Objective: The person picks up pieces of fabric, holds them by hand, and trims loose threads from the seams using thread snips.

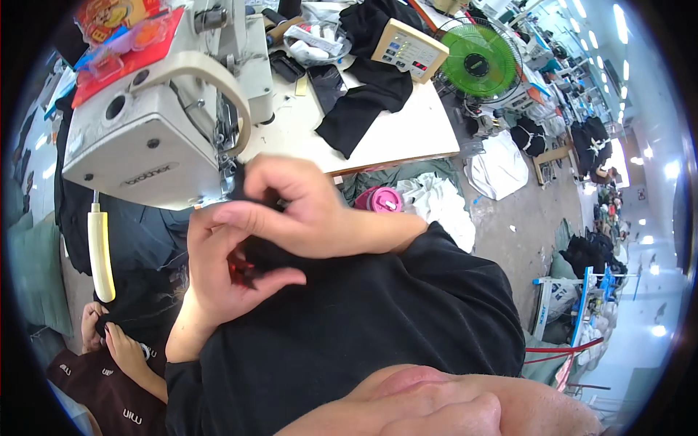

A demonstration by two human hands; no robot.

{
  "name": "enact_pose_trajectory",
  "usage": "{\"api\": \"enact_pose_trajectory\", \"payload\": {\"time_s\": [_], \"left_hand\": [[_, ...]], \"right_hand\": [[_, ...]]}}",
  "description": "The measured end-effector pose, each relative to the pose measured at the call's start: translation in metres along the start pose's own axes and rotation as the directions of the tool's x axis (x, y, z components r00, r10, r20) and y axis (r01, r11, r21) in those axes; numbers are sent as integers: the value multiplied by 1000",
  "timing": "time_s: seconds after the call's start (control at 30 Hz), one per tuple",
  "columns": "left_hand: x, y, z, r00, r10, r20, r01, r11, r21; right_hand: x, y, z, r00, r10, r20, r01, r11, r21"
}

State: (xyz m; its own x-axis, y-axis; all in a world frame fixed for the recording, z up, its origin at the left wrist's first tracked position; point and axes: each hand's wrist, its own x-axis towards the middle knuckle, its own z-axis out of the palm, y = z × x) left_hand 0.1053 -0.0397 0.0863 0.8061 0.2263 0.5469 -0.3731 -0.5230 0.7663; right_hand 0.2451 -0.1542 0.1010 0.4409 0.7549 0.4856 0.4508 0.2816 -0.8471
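Garment sewing workshop: industrial sewing machine (156,138) on white table (407,131), black fabric pieces (363,102), control box (409,49), green fan (480,62), rows of workstations (582,87), cloth heaps on floor (502,171).

Red and orange printed package (127,33) is sitting on top of the sewing machine (156,131) head, at its far left end, flat, partly in clear wrap. Dark embossed label strip (149,174) is showing on the machine's front face, near its lower edge. Beige control panel (409,49), rectangular, is standing tilted at the far right corner of the desk (392,134); small dark display window and blue and red buttons are showing on its face. Small yellowish tag (301,86) is lying mid-desk, just beside the black cloth (363,94). White printed marks are showing on a dark maroon garment (109,400) at lower left.
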Motion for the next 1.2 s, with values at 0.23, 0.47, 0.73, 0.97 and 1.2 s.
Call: {"api": "enact_pose_trajectory", "payload": {"time_s": [0.23, 0.47, 0.73, 0.97, 1.2], "left_hand": [[-9, -17, -8, 983, 173, -57, -156, 960, 233], [-26, -19, -21, 991, -123, -45, 119, 990, -76], [-25, -32, 0, 998, -9, -63, 5, 998, -69], [-42, -27, -19, 794, -583, 173, 566, 606, -559], [-39, -33, -21, 984, -175, -25, 155, 922, -354]], "right_hand": [[-5, 7, -16, 918, 44, 394, -100, 987, 123], [-13, 24, -14, 932, 60, 356, -137, 971, 195], [-17, 16, 7, 942, 35, 333, -216, 825, 522], [-9, 6, -3, 895, -326, 304, 236, 925, 296], [8, -25, -57, 873, -278, 400, 244, 960, 134]]}}
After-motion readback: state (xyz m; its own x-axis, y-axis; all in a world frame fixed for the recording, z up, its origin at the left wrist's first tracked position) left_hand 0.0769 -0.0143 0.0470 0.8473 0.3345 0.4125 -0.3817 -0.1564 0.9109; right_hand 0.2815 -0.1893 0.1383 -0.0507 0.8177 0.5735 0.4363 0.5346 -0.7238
